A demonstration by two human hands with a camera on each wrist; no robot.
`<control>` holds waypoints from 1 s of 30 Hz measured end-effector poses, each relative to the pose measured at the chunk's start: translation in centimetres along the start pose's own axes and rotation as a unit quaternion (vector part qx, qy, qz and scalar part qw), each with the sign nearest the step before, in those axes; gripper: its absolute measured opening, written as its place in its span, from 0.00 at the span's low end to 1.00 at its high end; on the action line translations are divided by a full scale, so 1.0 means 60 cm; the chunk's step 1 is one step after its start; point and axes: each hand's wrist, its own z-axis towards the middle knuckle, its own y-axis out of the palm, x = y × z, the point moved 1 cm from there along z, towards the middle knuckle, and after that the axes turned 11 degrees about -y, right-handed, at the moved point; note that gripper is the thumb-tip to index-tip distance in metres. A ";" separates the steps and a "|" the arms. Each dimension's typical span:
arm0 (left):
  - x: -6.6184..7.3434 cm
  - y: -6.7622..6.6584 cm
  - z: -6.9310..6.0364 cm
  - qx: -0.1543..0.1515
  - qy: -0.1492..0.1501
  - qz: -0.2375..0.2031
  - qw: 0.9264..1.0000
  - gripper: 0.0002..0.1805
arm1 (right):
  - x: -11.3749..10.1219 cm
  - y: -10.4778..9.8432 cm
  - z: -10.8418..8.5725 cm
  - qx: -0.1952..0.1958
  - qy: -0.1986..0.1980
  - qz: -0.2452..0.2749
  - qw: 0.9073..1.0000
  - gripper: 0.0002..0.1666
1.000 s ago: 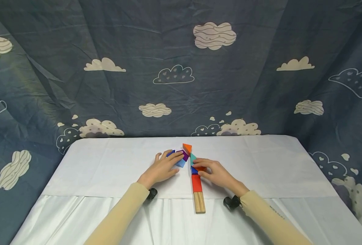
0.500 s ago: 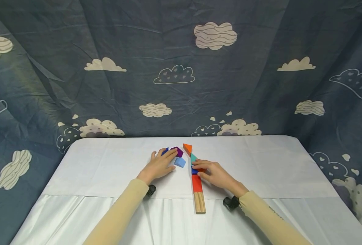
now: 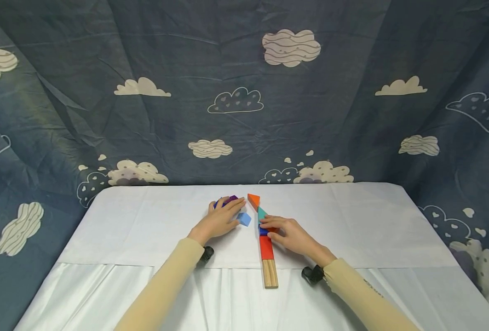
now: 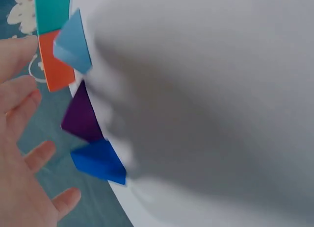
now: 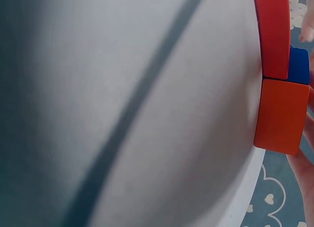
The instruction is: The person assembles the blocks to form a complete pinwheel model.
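My left hand (image 3: 217,221) hovers with extended fingers over a purple block (image 4: 82,112) and a dark blue block (image 4: 100,161); whether it touches them I cannot tell. A light blue block (image 3: 244,219) lies just beyond its thumb. With curved thumb and fingers, my right hand (image 3: 291,233) holds an orange block (image 5: 281,116) against another blue block (image 3: 263,232) in a row. Part of this orange block is covered by the fingers in the head view. Above it in the row stand a teal triangular block (image 3: 261,214) and an orange triangular block (image 3: 253,201).
Below the blue block, the row continues with a red block (image 3: 266,248) and a bare wooden piece (image 3: 270,274). A white cloth (image 3: 124,230) covers the table. Behind it hangs a dark curtain (image 3: 331,115) with cloud prints.
My left hand shifted left, then slightly back right. The purple and dark blue blocks moved left and away from the row. The light blue block barely moved; my right hand stayed put.
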 end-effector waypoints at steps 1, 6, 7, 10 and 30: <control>0.005 0.000 0.003 -0.004 0.006 -0.004 1.000 0.32 | 0.000 0.000 0.000 0.001 -0.003 0.000 1.000 0.19; 0.025 0.004 0.022 -0.029 0.012 0.007 0.999 0.30 | 0.002 0.000 0.000 0.006 -0.020 0.001 1.000 0.19; 0.027 0.005 0.025 -0.033 0.011 0.015 0.999 0.30 | 0.002 0.001 0.000 0.007 -0.022 0.001 1.000 0.19; 0.031 0.006 0.033 -0.041 0.006 0.034 0.999 0.29 | 0.003 0.001 0.000 0.007 -0.026 0.003 1.000 0.19; -0.011 -0.007 0.021 -0.004 -0.038 0.028 0.999 0.30 | 0.003 0.001 -0.001 0.005 -0.001 0.007 1.000 0.20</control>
